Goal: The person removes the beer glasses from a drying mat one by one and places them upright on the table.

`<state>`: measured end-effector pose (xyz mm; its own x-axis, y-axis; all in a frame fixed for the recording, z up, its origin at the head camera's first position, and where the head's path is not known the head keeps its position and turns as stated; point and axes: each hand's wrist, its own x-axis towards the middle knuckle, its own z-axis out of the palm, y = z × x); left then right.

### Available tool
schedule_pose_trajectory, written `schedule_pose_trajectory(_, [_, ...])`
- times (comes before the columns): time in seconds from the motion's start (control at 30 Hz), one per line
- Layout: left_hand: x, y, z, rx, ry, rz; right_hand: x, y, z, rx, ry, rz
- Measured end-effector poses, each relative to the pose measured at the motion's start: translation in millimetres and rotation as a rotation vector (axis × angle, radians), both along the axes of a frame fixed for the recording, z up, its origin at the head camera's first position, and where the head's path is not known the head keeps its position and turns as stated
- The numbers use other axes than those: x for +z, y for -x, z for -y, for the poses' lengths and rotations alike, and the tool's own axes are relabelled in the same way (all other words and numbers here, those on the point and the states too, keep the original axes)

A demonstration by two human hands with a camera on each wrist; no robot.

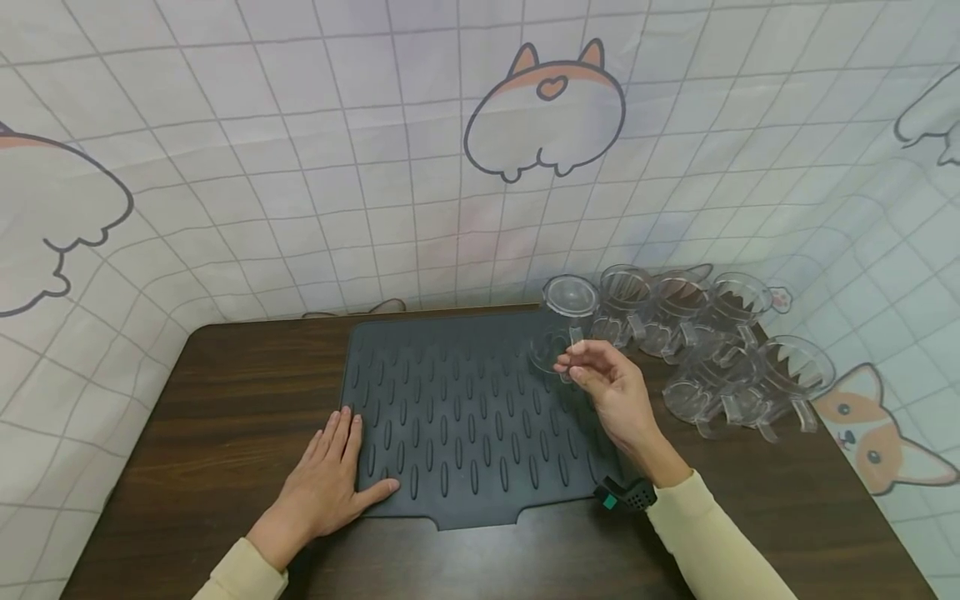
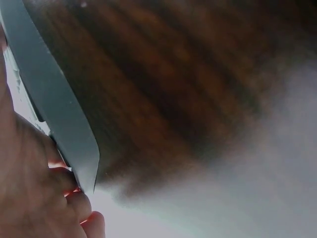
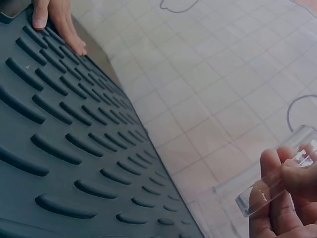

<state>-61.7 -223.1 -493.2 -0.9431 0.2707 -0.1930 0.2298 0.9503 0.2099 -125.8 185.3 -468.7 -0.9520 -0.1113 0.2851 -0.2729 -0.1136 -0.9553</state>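
Note:
A clear glass mug stands over the back right part of a dark grey ridged drying mat. My right hand pinches its handle between thumb and fingers. The mug's whitish round end faces up; whether it touches the mat I cannot tell. On the mat's left edge rests my left hand, fingers straight and thumb spread over the ridges. The left wrist view shows its fingers against the mat's side.
Several more clear mugs with handles, among them a front one, stand close together on the dark wooden table, right of the mat. A tiled-pattern cloth with cartoon dogs hangs behind. A dark cable lies by the back edge.

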Motion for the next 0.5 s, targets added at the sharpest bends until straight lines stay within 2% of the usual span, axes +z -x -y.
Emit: schedule_pose_trajectory(0.5, [-1.9,2.0,1,-0.002,0.008,0.006,8.6,-12.3,-7,0.007,0.045,-0.043])
